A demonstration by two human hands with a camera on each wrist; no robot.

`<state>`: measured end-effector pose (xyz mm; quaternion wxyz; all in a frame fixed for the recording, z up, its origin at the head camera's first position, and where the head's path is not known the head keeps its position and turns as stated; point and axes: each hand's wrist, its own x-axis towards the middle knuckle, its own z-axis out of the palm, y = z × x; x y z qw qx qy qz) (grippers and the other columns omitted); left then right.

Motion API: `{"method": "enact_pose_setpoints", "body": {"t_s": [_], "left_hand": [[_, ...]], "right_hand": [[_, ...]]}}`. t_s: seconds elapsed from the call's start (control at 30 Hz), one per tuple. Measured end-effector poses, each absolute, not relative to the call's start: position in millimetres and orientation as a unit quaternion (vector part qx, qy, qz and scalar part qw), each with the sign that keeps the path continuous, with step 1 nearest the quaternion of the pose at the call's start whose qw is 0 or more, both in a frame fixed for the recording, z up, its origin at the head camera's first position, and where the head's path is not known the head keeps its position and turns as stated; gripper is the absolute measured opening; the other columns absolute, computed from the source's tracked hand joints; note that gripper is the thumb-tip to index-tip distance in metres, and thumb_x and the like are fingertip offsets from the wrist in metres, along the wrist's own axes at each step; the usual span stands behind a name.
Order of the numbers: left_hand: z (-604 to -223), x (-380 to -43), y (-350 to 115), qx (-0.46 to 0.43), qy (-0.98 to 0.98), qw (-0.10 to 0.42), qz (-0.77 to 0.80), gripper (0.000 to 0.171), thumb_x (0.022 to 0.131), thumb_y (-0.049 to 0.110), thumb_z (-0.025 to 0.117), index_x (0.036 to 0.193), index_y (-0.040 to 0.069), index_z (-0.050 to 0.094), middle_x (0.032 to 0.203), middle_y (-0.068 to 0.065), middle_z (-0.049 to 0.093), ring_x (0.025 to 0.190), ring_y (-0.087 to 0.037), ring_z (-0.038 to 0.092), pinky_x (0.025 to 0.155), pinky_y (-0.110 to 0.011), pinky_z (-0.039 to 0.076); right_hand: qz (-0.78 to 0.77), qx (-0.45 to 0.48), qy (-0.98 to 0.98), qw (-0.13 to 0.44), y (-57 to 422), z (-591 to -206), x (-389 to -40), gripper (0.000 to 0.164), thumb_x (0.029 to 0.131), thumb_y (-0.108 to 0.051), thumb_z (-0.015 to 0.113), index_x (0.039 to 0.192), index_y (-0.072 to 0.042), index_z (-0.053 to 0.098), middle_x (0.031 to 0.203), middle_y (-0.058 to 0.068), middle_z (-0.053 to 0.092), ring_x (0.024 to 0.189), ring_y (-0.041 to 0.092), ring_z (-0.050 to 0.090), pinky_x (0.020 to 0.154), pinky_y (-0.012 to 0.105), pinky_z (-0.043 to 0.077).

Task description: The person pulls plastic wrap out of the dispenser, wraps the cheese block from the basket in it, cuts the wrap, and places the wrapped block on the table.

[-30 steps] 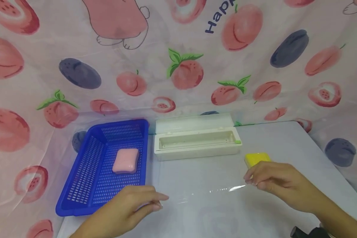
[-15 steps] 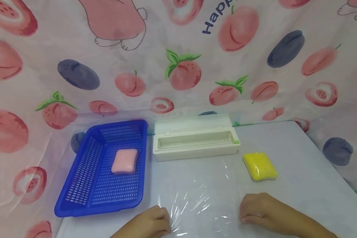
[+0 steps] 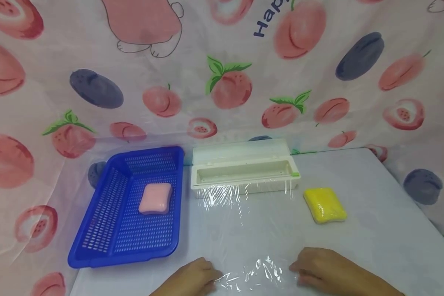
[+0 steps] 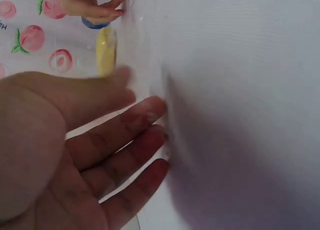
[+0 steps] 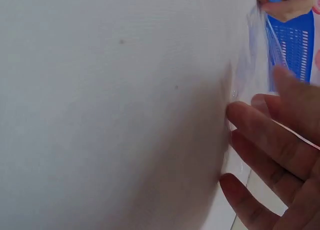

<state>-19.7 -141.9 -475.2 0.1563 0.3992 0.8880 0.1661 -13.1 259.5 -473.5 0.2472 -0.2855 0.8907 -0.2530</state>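
A sheet of clear cling film (image 3: 251,273) lies over the table between the two hands, its far part draped on the front of the white dispenser box (image 3: 246,176). At its near left edge, my left hand (image 3: 192,277) touches the film with fairly straight fingertips against the table; in the left wrist view the thumb (image 4: 112,92) stands apart from them. My right hand (image 3: 325,269) touches the near right edge likewise, its fingers (image 5: 270,132) extended and thumb apart. A yellow pillow-shaped block (image 3: 324,204), wrapped in shiny film, rests beyond the right hand.
On the left stands a blue perforated basket (image 3: 72,259) with a pink pillow-shaped block (image 3: 156,198) inside. The dispenser's translucent lid (image 3: 240,152) is raised at the back. Behind the white table (image 3: 377,205) hangs a fruit-printed cloth (image 3: 192,74).
Both hands have come down toward the near table edge with the film, which has been lowered onto the table and box front. The thumbs now stand apart from the fingers.
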Motion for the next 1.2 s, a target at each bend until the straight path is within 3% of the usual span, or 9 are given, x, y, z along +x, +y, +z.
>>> {"method": "enact_pose_setpoints", "body": {"t_s": [0.13, 0.27, 0.33, 0.4, 0.53, 0.63, 0.73, 0.9, 1.2], "left_hand": [[-466, -20, -136, 0.304, 0.913, 0.182, 0.2, 0.027, 0.101, 0.024, 0.063, 0.126, 0.019, 0.071, 0.109, 0.01, 0.075, 0.1, -0.005, 0.07, 0.089, -0.031, 0.059], [-464, -26, -126, 0.331, 0.931, 0.052, 0.147, 0.022, 0.097, 0.016, 0.067, 0.119, 0.018, 0.072, 0.101, 0.008, 0.068, 0.09, -0.006, 0.064, 0.079, -0.024, 0.057], [-467, -30, -120, 0.347, 0.932, -0.032, 0.103, 0.027, 0.093, 0.017, 0.072, 0.12, 0.019, 0.071, 0.11, 0.002, 0.064, 0.099, -0.012, 0.061, 0.081, -0.027, 0.056], [-470, -33, -117, 0.342, 0.935, -0.063, 0.074, 0.039, 0.091, 0.026, 0.075, 0.128, 0.02, 0.067, 0.132, -0.006, 0.06, 0.12, -0.023, 0.058, 0.091, -0.036, 0.056], [-473, -35, -115, 0.308, 0.95, 0.013, 0.046, 0.069, 0.091, 0.046, 0.072, 0.152, 0.024, 0.049, 0.167, -0.013, 0.029, 0.151, -0.041, 0.031, 0.109, -0.061, 0.044], [-474, -35, -119, 0.289, 0.951, 0.097, 0.048, 0.08, 0.091, 0.054, 0.068, 0.159, 0.025, 0.038, 0.171, -0.011, 0.018, 0.155, -0.042, 0.021, 0.111, -0.073, 0.033], [-475, -35, -123, 0.288, 0.945, 0.148, 0.047, 0.086, 0.089, 0.06, 0.065, 0.161, 0.026, 0.033, 0.171, -0.01, 0.017, 0.155, -0.043, 0.019, 0.109, -0.079, 0.027], [-481, -38, -125, 0.288, 0.938, 0.189, 0.04, 0.091, 0.087, 0.07, 0.059, 0.162, 0.031, 0.027, 0.173, -0.007, 0.012, 0.157, -0.042, 0.016, 0.108, -0.083, 0.022], [-482, -36, -131, 0.286, 0.94, 0.18, 0.044, 0.091, 0.086, 0.071, 0.059, 0.162, 0.03, 0.029, 0.173, -0.006, 0.013, 0.157, -0.041, 0.017, 0.109, -0.083, 0.022]], "right_hand": [[-0.257, -0.249, 0.905, 0.23, 257, -469, -15, 0.031, 0.101, -0.05, 0.057, 0.122, -0.034, 0.071, 0.117, -0.025, 0.069, 0.108, -0.002, 0.066, 0.09, 0.035, 0.059], [-0.237, -0.255, 0.936, 0.055, 251, -467, -21, 0.02, 0.097, -0.029, 0.07, 0.117, -0.028, 0.072, 0.107, -0.025, 0.065, 0.095, -0.005, 0.062, 0.083, 0.026, 0.058], [-0.218, -0.241, 0.945, -0.027, 247, -467, -26, 0.028, 0.09, -0.026, 0.078, 0.117, -0.028, 0.071, 0.107, -0.023, 0.059, 0.094, -0.004, 0.056, 0.081, 0.024, 0.057], [-0.19, -0.229, 0.952, -0.066, 245, -468, -32, 0.046, 0.085, -0.03, 0.083, 0.127, -0.025, 0.068, 0.12, -0.015, 0.057, 0.107, 0.002, 0.056, 0.088, 0.029, 0.057], [-0.125, -0.224, 0.966, 0.016, 242, -474, -40, 0.096, 0.077, -0.055, 0.084, 0.157, -0.021, 0.041, 0.164, 0.005, 0.034, 0.149, 0.03, 0.035, 0.111, 0.06, 0.042], [-0.099, -0.229, 0.961, 0.115, 243, -478, -40, 0.113, 0.074, -0.068, 0.078, 0.163, -0.024, 0.025, 0.173, 0.003, 0.013, 0.158, 0.037, 0.015, 0.113, 0.076, 0.023], [-0.096, -0.234, 0.953, 0.169, 246, -480, -38, 0.114, 0.074, -0.073, 0.073, 0.164, -0.023, 0.023, 0.173, 0.002, 0.011, 0.158, 0.035, 0.015, 0.113, 0.08, 0.013], [-0.089, -0.233, 0.947, 0.2, 248, -479, -37, 0.115, 0.072, -0.077, 0.069, 0.162, -0.019, 0.029, 0.172, 0.006, 0.016, 0.157, 0.037, 0.021, 0.11, 0.083, 0.013], [-0.095, -0.249, 0.942, 0.206, 249, -485, -40, 0.117, 0.074, -0.083, 0.06, 0.163, -0.018, 0.023, 0.172, 0.008, 0.014, 0.157, 0.038, 0.018, 0.109, 0.083, 0.014]]}}
